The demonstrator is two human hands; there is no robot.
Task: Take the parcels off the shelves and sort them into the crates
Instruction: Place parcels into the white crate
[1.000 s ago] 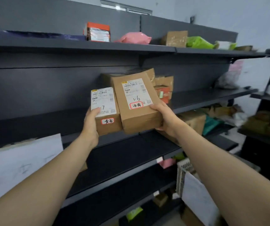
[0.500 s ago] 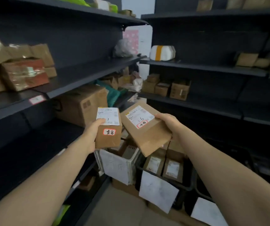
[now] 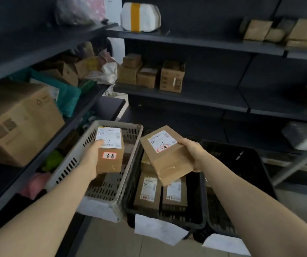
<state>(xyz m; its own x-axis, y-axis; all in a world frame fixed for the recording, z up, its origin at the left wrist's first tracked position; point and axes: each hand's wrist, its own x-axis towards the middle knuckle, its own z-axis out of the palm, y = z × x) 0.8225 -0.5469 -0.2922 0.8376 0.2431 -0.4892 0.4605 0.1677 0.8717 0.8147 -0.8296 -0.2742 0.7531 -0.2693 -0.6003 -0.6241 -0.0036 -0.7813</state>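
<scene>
Parcels: 2 brown cardboard boxes, 1 per hand, both held in the air above the crates on the floor.

The small parcel [image 3: 110, 154] is upright in the left hand [image 3: 90, 158], whose thumb and fingers are clamped on its left edge. It hangs over the grey crate [image 3: 69, 167]. Its white shipping label carries a handwritten "7"; a red-bordered sticker below bears handwritten Chinese characters.

The larger parcel [image 3: 169, 160] is tilted, with the right hand [image 3: 192, 152] clamped on its right edge. It hangs over the middle black crate [image 3: 195, 217]. Its label reads "1-6" by hand, with a similar red-bordered sticker beside it. The printed text is too small to read.

The middle black crate holds 2 labelled brown parcels [image 3: 147, 190] lying flat, side by side. A second black crate [image 3: 245, 164] stands to the right. A blank white paper tag [image 3: 158, 230] hangs on the middle crate's front.

Dark shelves [image 3: 186, 97] around the crates carry further cartons.
</scene>
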